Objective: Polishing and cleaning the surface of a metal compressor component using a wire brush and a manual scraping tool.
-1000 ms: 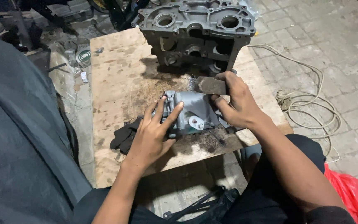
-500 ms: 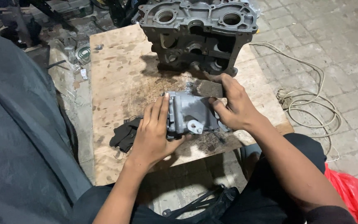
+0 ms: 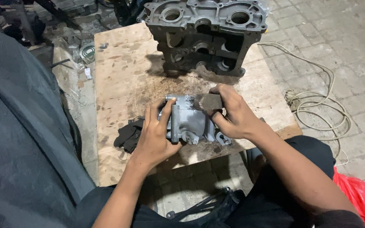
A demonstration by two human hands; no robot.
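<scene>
Hands (image 3: 191,126) still gripping the grey metal casting (image 3: 189,120), right one's dark block (image 3: 211,101) now lower.

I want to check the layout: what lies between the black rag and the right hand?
In the head view, the left hand and the grey metal casting it steadies lie between the black rag and right hand.

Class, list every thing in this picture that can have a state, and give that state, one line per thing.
Left hand: gripping the grey metal casting.
Right hand: pinching a small dark block, pressed on the casting.
Grey metal casting: lying on the board, held.
Small dark block: held at the casting's top edge.
Engine block: standing on the board, untouched.
Wooden board: stained, gritty.
Black rag: crumpled beside the left hand.
Pale cable: loosely coiled on the paving.
</scene>
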